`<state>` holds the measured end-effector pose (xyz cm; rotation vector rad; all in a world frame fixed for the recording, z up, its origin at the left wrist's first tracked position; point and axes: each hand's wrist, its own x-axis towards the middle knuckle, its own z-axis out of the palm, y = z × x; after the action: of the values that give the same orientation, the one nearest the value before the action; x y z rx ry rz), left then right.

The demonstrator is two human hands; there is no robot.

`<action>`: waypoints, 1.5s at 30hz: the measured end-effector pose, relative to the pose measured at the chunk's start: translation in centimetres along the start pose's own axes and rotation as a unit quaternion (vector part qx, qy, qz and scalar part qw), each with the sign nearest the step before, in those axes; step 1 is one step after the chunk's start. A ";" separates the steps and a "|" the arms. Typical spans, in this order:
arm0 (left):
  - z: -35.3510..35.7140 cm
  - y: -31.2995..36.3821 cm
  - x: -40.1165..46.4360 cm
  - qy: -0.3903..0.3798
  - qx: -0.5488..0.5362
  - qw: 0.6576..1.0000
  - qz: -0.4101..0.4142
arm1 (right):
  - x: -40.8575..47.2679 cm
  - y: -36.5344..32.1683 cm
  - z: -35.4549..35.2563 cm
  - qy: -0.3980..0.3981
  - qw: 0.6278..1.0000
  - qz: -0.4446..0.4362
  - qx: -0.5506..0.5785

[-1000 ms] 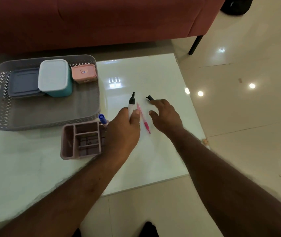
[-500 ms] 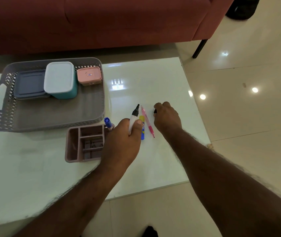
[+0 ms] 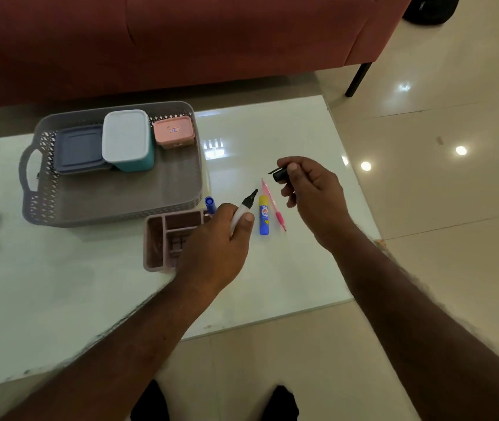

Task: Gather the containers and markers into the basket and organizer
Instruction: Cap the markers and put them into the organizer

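White table (image 3: 272,284): right hand (image 3: 312,192) has just lifted the black cap (image 3: 279,174), pinching it; left hand (image 3: 215,244) grips the uncapped marker (image 3: 243,209) beside the organizer (image 3: 163,235). Capping likely next; containers sit in the basket (image 3: 114,208).

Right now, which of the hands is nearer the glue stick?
Left. The left hand, holding a marker, sits just beside the glue stick; the right hand hovers farther off with the cap.

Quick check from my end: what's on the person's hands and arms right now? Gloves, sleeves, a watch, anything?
Nothing is worn, as far as the head view shows. The left hand and the right hand are bare: no gloves, no rings visible. Both forearms are uncovered from the wrist down to the frame's bottom edge, with no sleeve, watch, band or cable in view. Fine hair shows along the right forearm's outer edge.
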<state>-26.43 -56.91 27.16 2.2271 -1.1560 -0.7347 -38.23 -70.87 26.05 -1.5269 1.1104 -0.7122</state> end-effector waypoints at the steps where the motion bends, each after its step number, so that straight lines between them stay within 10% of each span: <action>1: -0.2 -0.2 -0.2 0.003 0.000 1.000 0.005 | -0.4 -0.4 0.3 -0.011 1.000 -0.001 -0.002; 36: -4.2 -3.9 -0.7 -0.003 -0.111 0.992 0.064 | -4.1 -4.6 5.2 -0.113 0.993 -0.020 0.028; 45: -4.6 -4.8 -0.5 -0.048 -0.109 0.991 0.054 | -4.1 -5.8 6.0 -0.129 0.976 -0.124 -0.124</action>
<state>-20.95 -53.24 27.39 1.9521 -1.1725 -0.8867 -32.89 -64.68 30.58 -1.9351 0.8442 -0.5336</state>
